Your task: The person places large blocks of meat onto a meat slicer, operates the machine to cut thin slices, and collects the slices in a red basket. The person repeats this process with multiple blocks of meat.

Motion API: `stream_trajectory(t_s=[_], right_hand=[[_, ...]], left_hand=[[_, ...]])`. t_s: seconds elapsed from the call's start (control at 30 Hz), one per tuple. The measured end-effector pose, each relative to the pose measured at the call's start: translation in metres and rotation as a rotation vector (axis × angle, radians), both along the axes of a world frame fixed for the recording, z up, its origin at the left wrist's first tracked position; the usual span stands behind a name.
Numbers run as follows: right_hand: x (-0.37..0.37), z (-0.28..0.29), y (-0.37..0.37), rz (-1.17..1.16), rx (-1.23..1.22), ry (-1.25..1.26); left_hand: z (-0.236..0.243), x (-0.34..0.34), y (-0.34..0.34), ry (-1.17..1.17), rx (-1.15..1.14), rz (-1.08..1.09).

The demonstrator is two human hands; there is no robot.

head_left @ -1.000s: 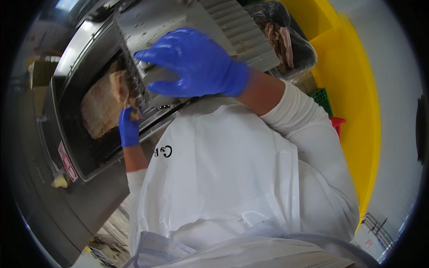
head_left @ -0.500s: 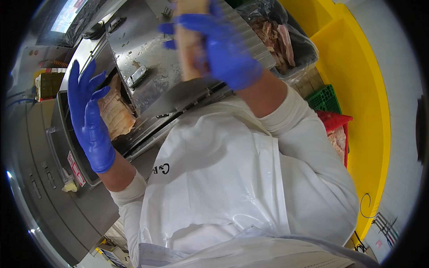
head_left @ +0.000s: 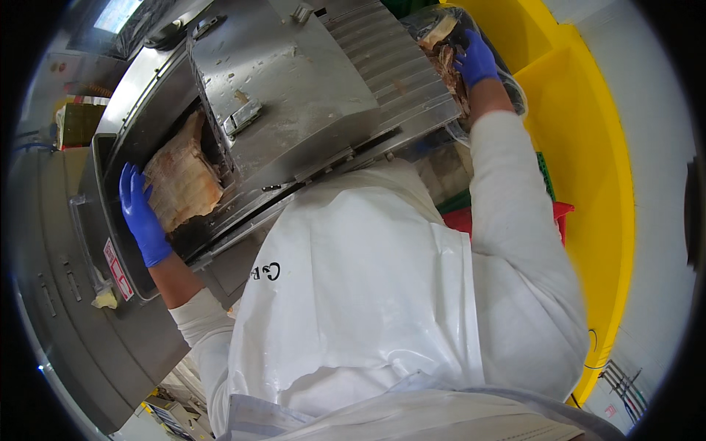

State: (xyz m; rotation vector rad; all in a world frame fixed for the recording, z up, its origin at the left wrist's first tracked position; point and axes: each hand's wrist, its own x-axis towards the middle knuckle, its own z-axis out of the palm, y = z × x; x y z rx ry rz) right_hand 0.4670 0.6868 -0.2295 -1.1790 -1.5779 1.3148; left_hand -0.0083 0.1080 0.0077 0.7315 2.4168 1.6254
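My left hand (head_left: 141, 217), in a blue glove, is open with its fingers stretched along the left edge of a pale, pinkish slab of meat (head_left: 184, 180). That slab lies in the dark tray end (head_left: 107, 173) of a steel machine; whether the fingertips touch it I cannot tell. At the upper right my right hand (head_left: 478, 59), gloved in blue too, reaches over a bin lined with clear plastic (head_left: 512, 88). Its fingers are apart and hold nothing visible. Beside them, on reddish meat scraps (head_left: 447, 66), rests a pale strip of meat (head_left: 439, 33).
A steel machine cover (head_left: 287, 95) with latches stands between my hands, and a ribbed steel bed (head_left: 397, 66) runs from it toward the bin. On the right are a large yellow tub (head_left: 588, 132) and a red crate (head_left: 562, 211). A white apron (head_left: 353, 294) covers my front.
My right hand has carried the pale strip from above the machine to the bin at upper right and let go of it. My left hand has lowered beside the slab.
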Motion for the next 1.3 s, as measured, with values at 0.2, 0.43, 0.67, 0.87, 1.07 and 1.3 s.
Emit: stream_trajectory(t_s=[0.2,0.43,0.67,0.87,1.07,1.3], right_hand=[[-0.035,0.091,-0.151,-0.074,-0.055,0.22],[-0.132,0.21,-0.281,0.44,0.881,-0.004],[-0.164,0.211,-0.297,0.464,0.754,-0.094],[-0.169,0.217,-0.31,0.454,0.657,-0.162],[-0.163,0.22,-0.302,0.467,0.768,-0.396],[-0.16,0.215,-0.302,0.436,0.94,-0.355]], left_hand=[[-0.111,-0.134,-0.126,-0.02,-0.104,0.2],[-0.2,-0.231,-0.161,0.009,-0.67,0.611],[-0.239,-0.275,-0.175,0.008,-0.998,0.838],[-0.27,-0.331,-0.238,0.428,-1.168,0.352],[-0.329,-0.371,-0.246,0.313,-1.094,0.351],[-0.262,-0.283,-0.168,0.404,-0.943,0.306]])
